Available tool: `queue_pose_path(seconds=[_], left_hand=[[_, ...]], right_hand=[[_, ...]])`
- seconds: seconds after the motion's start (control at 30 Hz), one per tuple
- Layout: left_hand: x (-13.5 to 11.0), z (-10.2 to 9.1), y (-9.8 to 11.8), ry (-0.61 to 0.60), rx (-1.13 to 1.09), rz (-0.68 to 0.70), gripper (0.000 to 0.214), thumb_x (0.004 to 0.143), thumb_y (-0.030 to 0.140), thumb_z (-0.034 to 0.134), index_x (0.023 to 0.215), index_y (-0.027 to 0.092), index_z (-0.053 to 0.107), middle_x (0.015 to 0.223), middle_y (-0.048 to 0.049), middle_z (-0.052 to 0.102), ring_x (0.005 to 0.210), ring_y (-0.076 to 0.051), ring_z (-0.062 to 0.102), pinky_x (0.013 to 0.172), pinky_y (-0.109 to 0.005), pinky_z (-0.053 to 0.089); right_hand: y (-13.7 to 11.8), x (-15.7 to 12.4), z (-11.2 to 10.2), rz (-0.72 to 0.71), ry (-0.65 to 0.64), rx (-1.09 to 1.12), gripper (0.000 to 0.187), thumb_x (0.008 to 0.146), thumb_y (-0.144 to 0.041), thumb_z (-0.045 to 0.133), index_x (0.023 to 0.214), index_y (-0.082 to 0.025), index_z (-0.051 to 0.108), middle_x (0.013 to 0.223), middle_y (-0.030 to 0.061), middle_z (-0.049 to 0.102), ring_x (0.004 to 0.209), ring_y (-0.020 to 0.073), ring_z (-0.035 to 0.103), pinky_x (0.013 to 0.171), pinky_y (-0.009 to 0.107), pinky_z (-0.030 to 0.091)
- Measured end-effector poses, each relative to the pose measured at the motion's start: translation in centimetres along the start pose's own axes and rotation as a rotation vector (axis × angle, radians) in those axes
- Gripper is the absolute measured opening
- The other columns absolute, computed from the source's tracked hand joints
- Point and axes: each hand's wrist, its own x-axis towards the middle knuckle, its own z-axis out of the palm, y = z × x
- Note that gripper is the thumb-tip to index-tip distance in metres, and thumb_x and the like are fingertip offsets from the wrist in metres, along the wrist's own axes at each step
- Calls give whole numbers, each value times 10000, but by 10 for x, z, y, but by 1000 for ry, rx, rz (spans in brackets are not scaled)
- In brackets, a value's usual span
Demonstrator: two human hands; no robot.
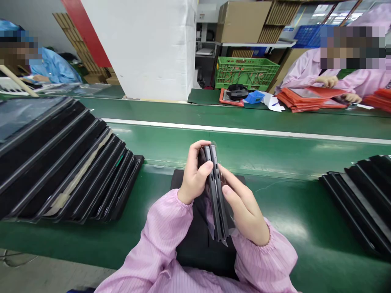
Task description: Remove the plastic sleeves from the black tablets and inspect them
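Observation:
I hold a thin dark grey tablet (215, 191) on edge, upright above a black mat (195, 244) on the green bench. My left hand (195, 173) wraps round its left side, fingers curled over the top end. My right hand (244, 207) presses against its right face with the thumb along the edge. A clear film hangs off the tablet's lower end. Both sleeves are pink.
A slanted row of black tablets (61, 162) lies at my left, another row of black tablets (360, 199) at my right. Beyond runs a green conveyor belt (244, 142). Across it a person in pink (324, 73) handles orange sleeves (308, 99); a green crate (246, 72) stands behind.

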Motion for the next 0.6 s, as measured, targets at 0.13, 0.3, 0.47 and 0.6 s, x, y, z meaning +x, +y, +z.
queue_pose_path(seconds=[0.13, 0.3, 0.47, 0.6], left_hand=[[0, 1, 2, -2, -1, -13, 461, 867, 577, 564, 1196, 258, 510, 1148, -75, 574, 1023, -248, 566, 940, -421, 483], [3, 0, 3, -14, -19, 11, 466, 845, 587, 571, 1154, 241, 522, 1097, -71, 595, 948, -230, 586, 853, -377, 508], [5, 0, 4, -12, -32, 27, 466, 833, 586, 588, 1135, 236, 531, 1071, -65, 600, 931, -220, 581, 831, -356, 505], [2, 1, 3, -25, -63, -7, 475, 828, 591, 600, 1144, 243, 531, 1070, -60, 577, 895, -212, 568, 823, -362, 499]], right_hand=[[-2, 0, -8, 5, -118, 1, 524, 1040, -330, 450, 1556, -274, 370, 1592, 44, 402, 1435, 276, 432, 1175, 470, 415], [0, -3, -22, -99, -310, -104, 831, 941, -347, 603, 1623, -251, 139, 1675, 61, 191, 1513, 322, 260, 1206, 517, 339], [0, -4, -28, -127, -403, -112, 989, 891, -346, 667, 1627, -248, 14, 1696, 48, 84, 1544, 318, 144, 1241, 517, 241], [-1, -4, -28, -124, -398, -107, 969, 901, -334, 654, 1627, -253, 17, 1693, 50, 109, 1540, 316, 171, 1240, 519, 249]])
